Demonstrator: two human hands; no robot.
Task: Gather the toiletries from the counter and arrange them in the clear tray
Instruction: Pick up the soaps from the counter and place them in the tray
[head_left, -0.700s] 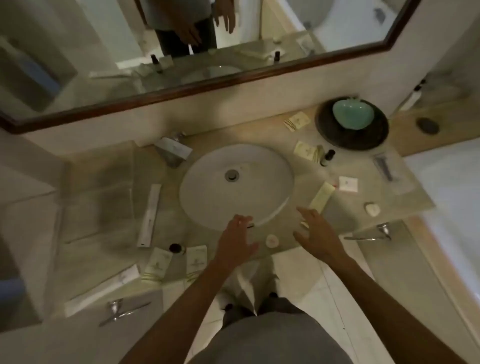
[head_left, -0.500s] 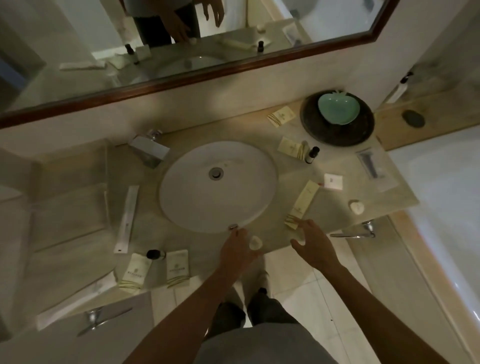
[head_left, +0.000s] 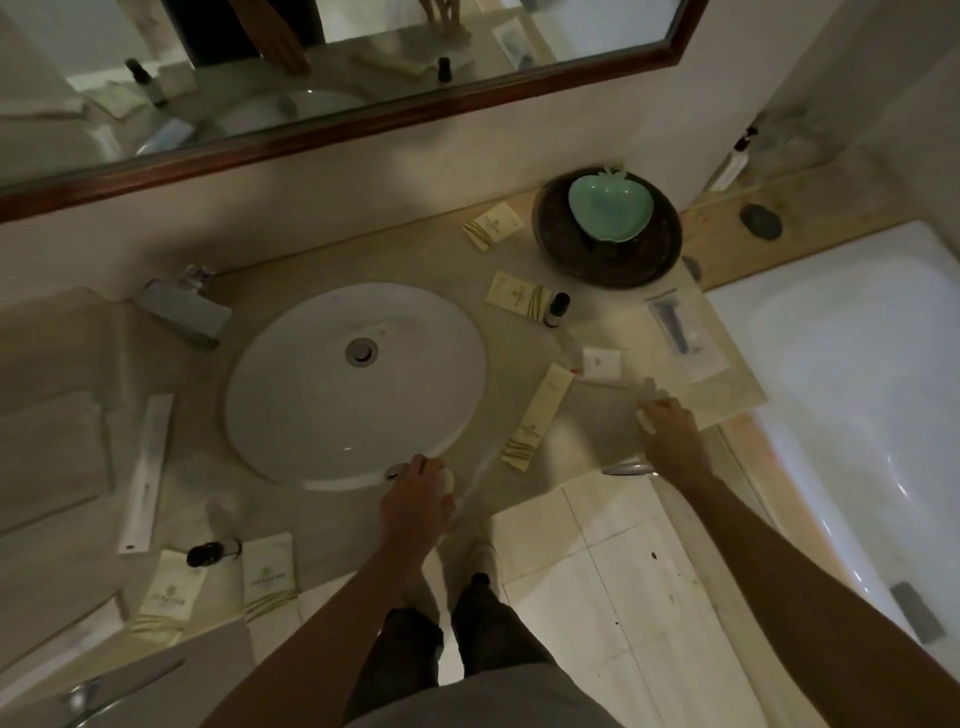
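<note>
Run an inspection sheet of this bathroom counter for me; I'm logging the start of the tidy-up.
Surface: stone counter around a white sink, dimly lit.
Job's things: cream sachets, long box, two small dark bottles, sealed kit bag; clear tray not identifiable.
Clutter: dark bowl holding a green dish.
Grippers: left hand on a small round white item at the sink's front edge; right hand on another near the counter edge.
Cables: nothing seen.
Surroundings: mirror, tap, bathtub.

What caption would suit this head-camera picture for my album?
Over a bathroom sink, left hand and right hand each reach a small white soap among scattered toiletries.
</note>
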